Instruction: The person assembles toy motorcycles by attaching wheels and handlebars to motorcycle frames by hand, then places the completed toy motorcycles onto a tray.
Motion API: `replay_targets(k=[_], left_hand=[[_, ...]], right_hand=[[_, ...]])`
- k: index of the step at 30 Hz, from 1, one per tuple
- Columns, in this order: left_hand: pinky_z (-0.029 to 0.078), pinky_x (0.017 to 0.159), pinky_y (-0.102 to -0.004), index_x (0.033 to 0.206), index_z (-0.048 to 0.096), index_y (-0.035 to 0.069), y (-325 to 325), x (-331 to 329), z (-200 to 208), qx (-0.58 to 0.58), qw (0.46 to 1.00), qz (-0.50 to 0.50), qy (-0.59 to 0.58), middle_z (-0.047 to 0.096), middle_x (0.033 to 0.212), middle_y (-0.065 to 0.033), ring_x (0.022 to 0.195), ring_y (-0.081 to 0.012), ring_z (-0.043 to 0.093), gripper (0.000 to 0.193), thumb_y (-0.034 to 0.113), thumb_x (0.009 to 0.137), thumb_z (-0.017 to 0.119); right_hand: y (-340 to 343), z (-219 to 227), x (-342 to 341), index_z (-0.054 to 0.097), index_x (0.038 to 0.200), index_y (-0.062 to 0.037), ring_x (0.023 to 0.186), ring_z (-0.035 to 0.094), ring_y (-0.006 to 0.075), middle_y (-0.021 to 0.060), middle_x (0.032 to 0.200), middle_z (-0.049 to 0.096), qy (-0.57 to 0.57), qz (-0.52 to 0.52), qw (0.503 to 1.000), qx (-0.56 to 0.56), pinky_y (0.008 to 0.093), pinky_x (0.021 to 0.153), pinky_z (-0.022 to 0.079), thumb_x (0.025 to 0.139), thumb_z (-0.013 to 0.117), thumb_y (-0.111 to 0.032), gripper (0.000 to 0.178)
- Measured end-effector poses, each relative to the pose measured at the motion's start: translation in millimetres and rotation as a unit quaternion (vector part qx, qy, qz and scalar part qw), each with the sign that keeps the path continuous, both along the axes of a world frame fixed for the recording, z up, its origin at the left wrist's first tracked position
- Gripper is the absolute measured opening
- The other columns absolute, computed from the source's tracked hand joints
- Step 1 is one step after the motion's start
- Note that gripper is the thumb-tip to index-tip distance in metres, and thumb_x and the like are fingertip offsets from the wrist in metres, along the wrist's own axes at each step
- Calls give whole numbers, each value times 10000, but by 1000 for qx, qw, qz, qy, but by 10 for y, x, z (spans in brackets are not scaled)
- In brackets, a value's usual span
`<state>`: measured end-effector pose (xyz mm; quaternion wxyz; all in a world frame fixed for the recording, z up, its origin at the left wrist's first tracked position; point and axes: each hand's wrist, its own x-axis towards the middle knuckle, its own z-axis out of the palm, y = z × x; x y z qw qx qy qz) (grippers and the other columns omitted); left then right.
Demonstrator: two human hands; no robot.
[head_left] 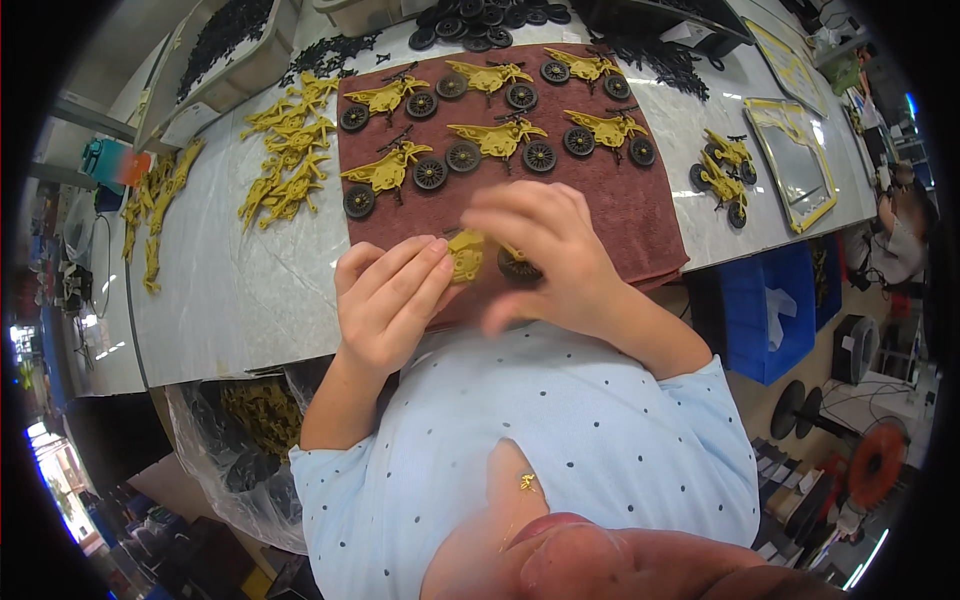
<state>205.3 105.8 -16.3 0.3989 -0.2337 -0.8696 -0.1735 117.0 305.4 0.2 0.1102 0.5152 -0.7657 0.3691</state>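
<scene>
Left hand: our left hand (pixel 388 300) sits over the near edge of the cloth, fingers closed together on the yellow toy motorcycle body (pixel 466 256), which pokes out just past the fingertips on the right.
Right hand: our right hand (pixel 545 255) arches over the same piece, fingers curled down; it is blurred, so we cannot tell how firmly it grips.
Black wheel: a black wheel (pixel 518 268) shows under the right palm, touching the right end of the yellow body; whether the fingers pinch it or only cover it, we cannot tell.
Where the piece lies: between our two hands, held above the near edge of the brown cloth (pixel 640 215), left fingers on its left side, right hand over its right side.
Finished row: six assembled yellow motorcycles (pixel 495 140) with black wheels lie in two rows on the cloth, beyond the hands and well apart from them.
Left of the cloth: a heap of bare yellow bodies (pixel 285 150) lies on the pale table (pixel 230 290).
Right of the cloth: two more assembled motorcycles (pixel 722 172) lie on the table, beside a yellow-rimmed tray (pixel 800 165).
Far edge: loose black wheels (pixel 480 25) are piled beyond the cloth.
Below the table: a blue bin (pixel 770 310) at the right, a clear plastic bag (pixel 235 460) at the left.
</scene>
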Motion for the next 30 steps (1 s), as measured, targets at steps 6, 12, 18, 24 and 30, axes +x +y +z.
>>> replay_targets(k=[6, 12, 18, 24, 30], left_hand=[[427, 875, -379, 958, 719, 60, 120, -68, -132, -107, 991, -9, 80, 679, 1016, -67, 1020, -236, 622, 273, 216, 734, 727], [349, 1022, -428, 1149, 641, 24, 326, -228, -150, 182, 974, -52, -129, 505, 1330, -167, 1238, -300, 478, 607, 307, 634, 795], [528, 785, -266, 1113, 614, -40, 413, -183, -214, 432, 833, -73, -339, 687, 1007, -129, 910, -210, 671, 402, 67, 752, 753], [533, 766, -278, 1028, 667, 5, 492, -224, -171, 331, 902, -62, -270, 695, 973, -116, 871, -202, 670, 298, 35, 742, 746], [534, 763, -289, 1013, 666, -1, 494, -251, -163, 352, 886, -65, -293, 691, 981, -131, 887, -225, 669, 295, 31, 733, 751]], right_hand=[[244, -243, -54, 478, 1266, 45, 1030, 580, 167, 104, 1174, 570, -600, 71, 784, -143, 306, 893, 471, 883, 664, -290, 541], [337, -242, -71, 533, 1187, 11, 952, 627, 156, 89, 1065, 630, -493, -7, 864, -100, 280, 828, 517, 868, 611, 7, 329], [374, -315, -64, 549, 1160, 9, 1027, 611, 159, 104, 1118, 616, -459, 6, 881, -109, 287, 837, 556, 844, 604, 60, 325], [399, -345, -107, 630, 1061, -21, 897, 632, 197, 86, 996, 662, -252, -31, 965, -70, 311, 810, 494, 780, 675, 5, 287], [410, -388, -74, 652, 1056, -41, 833, 618, 208, 64, 878, 681, -261, -69, 958, -97, 309, 798, 464, 736, 746, -104, 339]])
